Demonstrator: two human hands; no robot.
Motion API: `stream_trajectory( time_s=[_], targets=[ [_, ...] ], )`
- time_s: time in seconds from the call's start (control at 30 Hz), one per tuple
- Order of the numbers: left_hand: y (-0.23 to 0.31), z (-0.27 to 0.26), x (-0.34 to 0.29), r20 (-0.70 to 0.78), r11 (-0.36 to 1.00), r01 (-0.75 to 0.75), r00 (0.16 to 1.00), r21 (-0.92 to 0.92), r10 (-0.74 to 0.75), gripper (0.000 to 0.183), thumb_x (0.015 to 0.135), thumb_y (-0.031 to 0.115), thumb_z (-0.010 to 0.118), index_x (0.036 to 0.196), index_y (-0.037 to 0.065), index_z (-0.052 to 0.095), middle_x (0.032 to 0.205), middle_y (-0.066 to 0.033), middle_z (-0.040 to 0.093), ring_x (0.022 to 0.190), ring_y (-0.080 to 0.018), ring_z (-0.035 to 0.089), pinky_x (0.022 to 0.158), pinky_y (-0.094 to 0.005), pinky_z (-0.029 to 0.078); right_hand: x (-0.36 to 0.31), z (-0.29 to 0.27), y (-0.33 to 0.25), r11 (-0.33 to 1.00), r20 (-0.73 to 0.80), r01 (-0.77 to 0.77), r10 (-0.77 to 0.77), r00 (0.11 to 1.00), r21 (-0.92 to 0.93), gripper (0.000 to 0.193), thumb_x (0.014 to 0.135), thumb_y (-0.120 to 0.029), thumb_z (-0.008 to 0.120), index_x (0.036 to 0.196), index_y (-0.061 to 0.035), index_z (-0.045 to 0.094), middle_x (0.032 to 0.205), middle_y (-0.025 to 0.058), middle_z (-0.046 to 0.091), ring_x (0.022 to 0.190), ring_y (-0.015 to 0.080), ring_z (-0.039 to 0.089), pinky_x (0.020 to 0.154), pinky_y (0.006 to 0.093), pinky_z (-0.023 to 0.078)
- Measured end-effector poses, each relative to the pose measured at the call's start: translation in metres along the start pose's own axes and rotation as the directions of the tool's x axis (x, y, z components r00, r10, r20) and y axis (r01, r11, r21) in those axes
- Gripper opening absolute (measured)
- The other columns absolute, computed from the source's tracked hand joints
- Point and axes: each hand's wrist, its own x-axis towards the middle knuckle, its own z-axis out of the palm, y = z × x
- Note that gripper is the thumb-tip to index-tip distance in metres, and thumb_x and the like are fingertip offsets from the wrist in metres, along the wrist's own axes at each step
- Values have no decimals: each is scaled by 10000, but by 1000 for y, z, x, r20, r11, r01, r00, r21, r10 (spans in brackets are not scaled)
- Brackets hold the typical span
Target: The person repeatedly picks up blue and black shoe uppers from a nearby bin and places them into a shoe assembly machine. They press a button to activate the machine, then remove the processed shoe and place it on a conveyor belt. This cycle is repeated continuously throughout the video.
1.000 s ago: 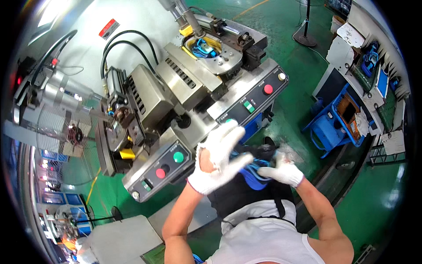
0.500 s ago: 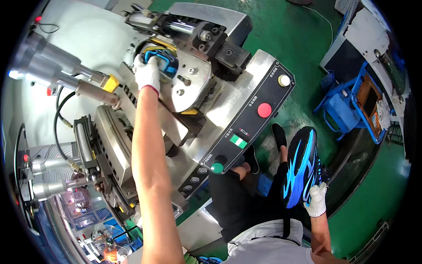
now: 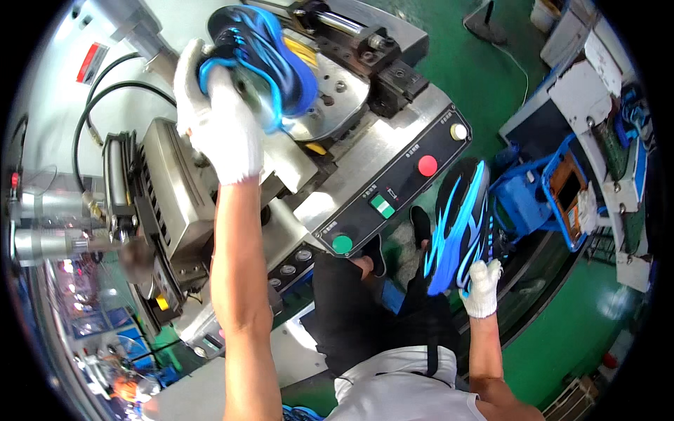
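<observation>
My left hand [image 3: 221, 130], in a white knitted glove, is closed on the collar of a blue and black running shoe [image 3: 298, 74]. That shoe is raised above the round metal plate [image 3: 340, 105] of a machine, and its toe end is hidden from me. Down by my right leg, my gloved right hand [image 3: 483, 289] grips a second running shoe [image 3: 449, 235] at its lower end. This one's black sole with bright blue streaks is turned up toward me. Part of its upper shows along the right side.
The machine's slanted control panel [image 3: 393, 186] carries a red button [image 3: 427, 165], a green button [image 3: 342, 244] and a white one. A metal clamp block [image 3: 179, 179] and black hoses stand at left. A blue stool [image 3: 519, 200] and a workbench are at right.
My left hand has lifted the shoe off the machine's round plate, up and closer to me. My right hand and its shoe have shifted a little up and left in the picture.
</observation>
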Motion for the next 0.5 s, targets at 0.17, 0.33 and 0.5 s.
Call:
stream_trajectory(
  time_s=[0.17,0.33,0.5],
  targets=[
    [45,-123,-111,254,929,-349,894,-123,369,250,985,-9,513,1212,-9,618,1273,-237,683,1245,-416,638,1119,-557,461,54,99,-70,869,139,465,-446,884,-168,365,1005,-213,687,1311,-36,595,1084,32,660,930,144,613,865,335,521],
    [65,-237,-252,561,939,333,795,-84,-232,510,772,-99,586,1233,82,706,1353,-190,632,1318,-412,578,1135,-520,452,81,290,-181,381,475,687,-516,713,-618,683,884,-511,815,1255,48,691,1127,133,738,955,204,670,881,373,548],
    [53,-280,-338,597,847,439,606,300,-526,485,767,-83,594,1219,59,695,1298,-194,647,1275,-404,604,1113,-491,479,157,452,-202,122,795,831,-245,556,-543,818,830,-618,761,1250,78,674,1221,250,730,1146,288,701,1012,387,526]
  ],
)
